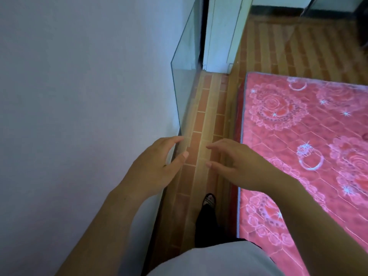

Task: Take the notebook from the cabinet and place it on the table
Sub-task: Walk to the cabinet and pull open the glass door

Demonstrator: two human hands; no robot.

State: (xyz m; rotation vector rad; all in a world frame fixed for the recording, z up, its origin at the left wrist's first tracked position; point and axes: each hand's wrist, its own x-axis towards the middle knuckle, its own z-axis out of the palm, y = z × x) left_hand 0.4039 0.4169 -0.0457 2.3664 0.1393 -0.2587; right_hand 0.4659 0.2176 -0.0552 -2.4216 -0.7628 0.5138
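Tiled floor (201, 124) in red-brown and tan strips runs up the middle of the view, bounded on the left by a pale blue-white panel (79, 86) that fills most of that side. Cannot tell whether this panel is a wall or a cabinet face. Glass sheet (186, 62) stands upright on edge along the panel's right border, reaching back toward a white door frame (221, 36) at the top.

Right side: mattress (310, 146) with a pink-red cover printed with roses and rings, lying low beside the floor strip, its edge parallel to the tiles.

Left hand (157, 166): open, fingers spread and slightly curled, index fingertip close to or touching the lower edge of the glass sheet; contact not resolvable. Nothing held.

Right hand (237, 162): open, palm down, fingers extended toward the left, hovering above the floor strip near the mattress edge. Nothing held. Hands are near each other but apart, a gap of tile showing between them.

Below the hands: one foot in a dark patterned shoe (209, 202) on the tiles, dark trouser leg above it, pale shirt hem (215, 259) at the bottom edge.

Notebook: not visible anywhere in this view; its location cannot be told. Bench likewise out of view
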